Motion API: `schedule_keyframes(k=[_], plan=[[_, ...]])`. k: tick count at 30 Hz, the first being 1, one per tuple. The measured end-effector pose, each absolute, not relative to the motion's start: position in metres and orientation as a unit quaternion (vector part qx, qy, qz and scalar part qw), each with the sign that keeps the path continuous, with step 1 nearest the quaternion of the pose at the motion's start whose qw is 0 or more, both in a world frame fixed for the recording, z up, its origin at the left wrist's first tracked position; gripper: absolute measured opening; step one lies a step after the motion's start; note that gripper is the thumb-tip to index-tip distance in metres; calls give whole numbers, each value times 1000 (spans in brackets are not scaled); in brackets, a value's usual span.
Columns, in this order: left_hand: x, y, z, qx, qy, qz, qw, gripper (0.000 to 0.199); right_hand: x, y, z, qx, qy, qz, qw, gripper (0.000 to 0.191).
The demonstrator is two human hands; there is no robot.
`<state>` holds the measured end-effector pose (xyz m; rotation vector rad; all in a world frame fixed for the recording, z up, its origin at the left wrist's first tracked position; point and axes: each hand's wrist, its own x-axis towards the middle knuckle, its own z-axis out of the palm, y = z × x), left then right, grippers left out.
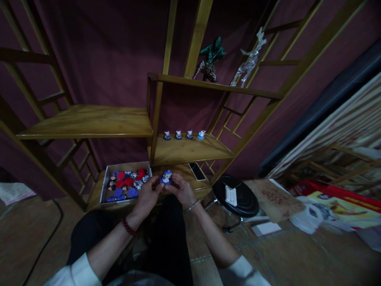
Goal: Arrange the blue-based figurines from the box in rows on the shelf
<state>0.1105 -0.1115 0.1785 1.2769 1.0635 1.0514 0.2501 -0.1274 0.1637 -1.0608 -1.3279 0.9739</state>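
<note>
Between my fingertips is a small blue-and-white figurine [167, 177] on a round blue base, held upright above the lowest shelf. My left hand [149, 192] pinches it from the left side, and my right hand [183, 191] grips it from the right. Close by on the left, a cardboard box [102, 186] holds many small figurines with red and blue round bases. On the shelf above stand several little figurines [178, 135] in a row; the rightmost figurine [201, 135] has a lighter blue base and a different shape.
A phone [197, 171] lies on the lowest shelf to the right. Higher up stand a dark green statue [212, 59] and a clear deer ornament [248, 61]. A black round stool [235, 196] with a white item on it stands right of my knees. A wooden shelf [89, 119] juts out at left.
</note>
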Motion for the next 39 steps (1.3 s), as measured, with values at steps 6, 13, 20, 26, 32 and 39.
schedule_keyframes(k=[6,13,20,26,32,39], plan=[[116,-108,183,568,445,452,524,30,255,-126,170,-453,-570,384,568,38],[123,-99,183,607,417,464,492,31,262,-123,185,-462,-574,354,576,39],[129,-93,192,588,403,487,505,29,268,-118,194,-470,-574,328,585,39],[133,-95,204,590,399,490,503,32,273,-113,200,-485,-573,312,582,39],[133,-95,202,583,403,491,508,30,272,-112,200,-480,-567,330,582,37],[130,-98,196,579,414,494,500,30,268,-110,189,-480,-567,334,580,37]])
